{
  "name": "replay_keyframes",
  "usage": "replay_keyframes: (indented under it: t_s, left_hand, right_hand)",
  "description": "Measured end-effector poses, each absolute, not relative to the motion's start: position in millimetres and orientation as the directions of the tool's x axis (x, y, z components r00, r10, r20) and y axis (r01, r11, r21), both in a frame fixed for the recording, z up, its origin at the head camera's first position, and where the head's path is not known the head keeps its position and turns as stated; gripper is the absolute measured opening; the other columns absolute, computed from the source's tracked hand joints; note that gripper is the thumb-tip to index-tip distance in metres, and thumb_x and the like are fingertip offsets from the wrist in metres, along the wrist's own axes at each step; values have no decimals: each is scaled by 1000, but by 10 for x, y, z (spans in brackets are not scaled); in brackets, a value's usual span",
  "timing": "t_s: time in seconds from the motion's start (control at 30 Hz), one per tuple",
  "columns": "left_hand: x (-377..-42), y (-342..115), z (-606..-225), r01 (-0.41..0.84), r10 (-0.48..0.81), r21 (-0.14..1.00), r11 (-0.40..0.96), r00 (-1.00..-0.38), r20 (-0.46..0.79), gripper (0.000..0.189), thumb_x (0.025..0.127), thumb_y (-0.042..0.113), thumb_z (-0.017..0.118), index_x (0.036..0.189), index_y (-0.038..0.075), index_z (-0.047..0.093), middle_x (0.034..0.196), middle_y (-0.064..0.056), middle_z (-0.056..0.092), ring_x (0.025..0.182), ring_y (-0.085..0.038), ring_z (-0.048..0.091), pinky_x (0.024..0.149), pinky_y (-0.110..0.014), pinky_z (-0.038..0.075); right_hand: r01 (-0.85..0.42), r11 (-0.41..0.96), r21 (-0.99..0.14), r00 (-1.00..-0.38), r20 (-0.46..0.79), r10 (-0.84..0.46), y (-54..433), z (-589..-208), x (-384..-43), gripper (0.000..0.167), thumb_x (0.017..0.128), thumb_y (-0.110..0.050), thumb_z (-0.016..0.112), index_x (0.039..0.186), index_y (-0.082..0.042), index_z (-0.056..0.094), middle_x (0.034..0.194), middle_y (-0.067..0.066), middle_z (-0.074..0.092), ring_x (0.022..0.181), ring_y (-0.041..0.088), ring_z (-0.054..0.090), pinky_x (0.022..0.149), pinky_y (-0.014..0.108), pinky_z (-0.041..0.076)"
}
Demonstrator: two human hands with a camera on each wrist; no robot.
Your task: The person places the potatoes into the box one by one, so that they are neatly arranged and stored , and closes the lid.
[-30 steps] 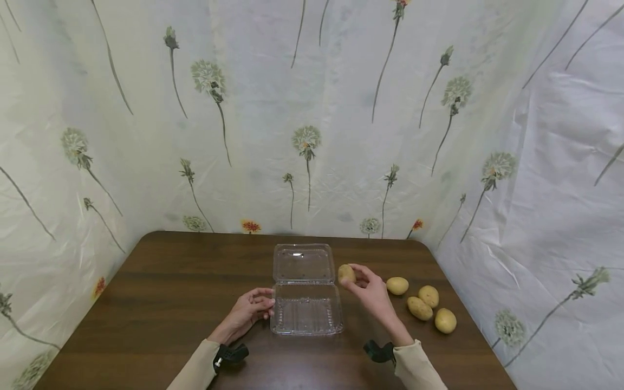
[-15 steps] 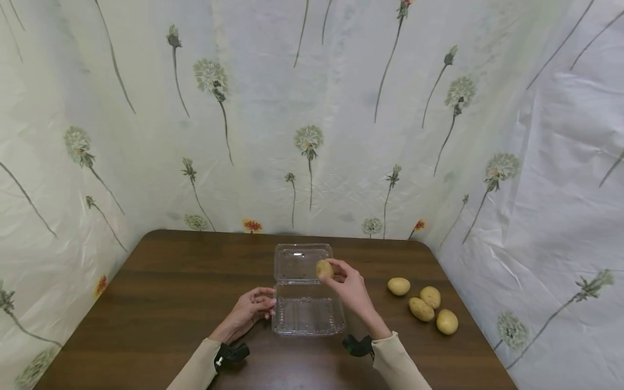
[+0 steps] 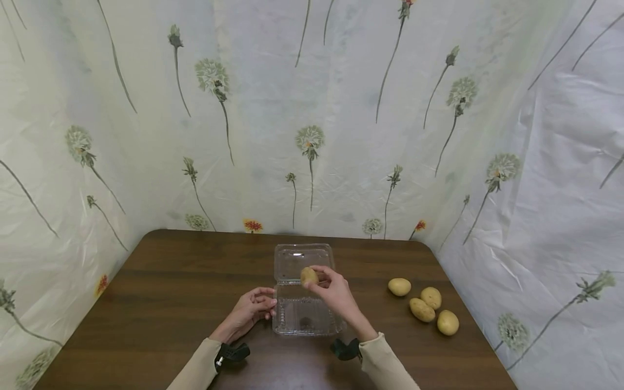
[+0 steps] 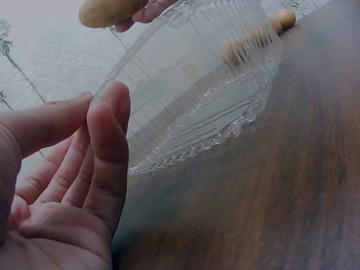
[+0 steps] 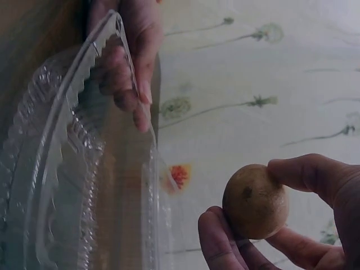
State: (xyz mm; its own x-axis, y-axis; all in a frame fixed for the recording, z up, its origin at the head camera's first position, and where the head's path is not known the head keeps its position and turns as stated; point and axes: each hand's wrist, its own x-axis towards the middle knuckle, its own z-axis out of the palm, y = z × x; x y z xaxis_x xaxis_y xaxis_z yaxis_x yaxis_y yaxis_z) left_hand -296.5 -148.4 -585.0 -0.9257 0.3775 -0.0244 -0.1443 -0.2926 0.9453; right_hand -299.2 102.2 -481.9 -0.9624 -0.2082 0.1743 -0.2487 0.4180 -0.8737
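Observation:
A clear plastic clamshell container point(image 3: 308, 319) lies opened out on the table, its lid point(image 3: 294, 262) folded back toward the far side. My left hand point(image 3: 251, 311) pinches the container's left rim between thumb and fingers, as the left wrist view shows close up. In my right hand point(image 3: 336, 295) a potato point(image 3: 309, 277) is gripped between thumb and fingertips, held above the container near its hinge. The right wrist view shows that potato point(image 5: 256, 202) raised beside the container wall point(image 5: 50, 169). No potato shows inside the container.
On the right of the brown wooden table point(image 3: 195, 271) lie several potatoes: one potato point(image 3: 400, 287) stands apart, and a cluster sits nearer the right edge, with a potato point(image 3: 447, 323) at its front. A flower-patterned curtain point(image 3: 253, 108) hangs behind and along the sides.
My right hand has carried the potato leftward from the container's right side to over the container, dipping slightly in the last half second. The left hand has stayed on the rim.

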Motion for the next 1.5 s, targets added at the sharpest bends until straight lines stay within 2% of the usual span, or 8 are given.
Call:
replay_keyframes:
  t_s: [0.5, 0.73, 0.97, 1.23, 1.5]
  left_hand:
    - [-2993, -1500, -5883, -150, 381, 946, -286, -924, -31, 43, 94, 8, 62, 128, -6, 41, 85, 1, 67, 71, -9, 65, 62, -22, 51]
    - [-2972, -1494, -5820, -155, 381, 945, -289, -924, -35, 42, 94, 8, 62, 127, -6, 41, 84, 2, 67, 71, -9, 64, 62, -21, 51]
    - [-2975, -1492, -5839, -156, 384, 946, -284, -923, -37, 42, 94, 8, 61, 128, -6, 40, 84, 2, 67, 71, -9, 64, 62, -21, 51]
    - [-2985, -1477, -5855, -132, 366, 955, -267, -930, -26, 37, 94, 7, 61, 124, -5, 43, 80, 3, 67, 68, -9, 64, 61, -21, 50]
    - [-2980, -1481, -5859, -124, 376, 953, -275, -926, -12, 39, 94, 6, 61, 125, -7, 42, 82, 3, 67, 69, -8, 64, 61, -21, 51]
  right_hand:
    - [-277, 452, -848, -950, 171, -261, 834, -4996, -3001, 47, 83, -31, 77, 121, -8, 63, 101, 17, 71, 84, 22, 70, 64, 25, 54]
    - [-292, 471, -832, -936, 146, -321, 731, -5096, -2975, 46, 84, -25, 76, 122, -2, 62, 103, 19, 70, 83, 23, 69, 65, 25, 54]
    - [-276, 535, -798, -944, 118, -309, 660, -5159, -2947, 46, 82, -30, 77, 120, -7, 63, 100, 12, 72, 80, 17, 68, 60, 25, 51]
    - [-234, 541, -808, -950, 73, -303, 614, -5195, -2974, 50, 82, -29, 77, 123, -4, 61, 95, 13, 71, 71, 12, 66, 57, 26, 51]
    - [-190, 585, -789, -964, 37, -264, 582, -5271, -2994, 48, 79, -26, 80, 118, -3, 62, 83, 10, 71, 59, 11, 64, 51, 24, 46]
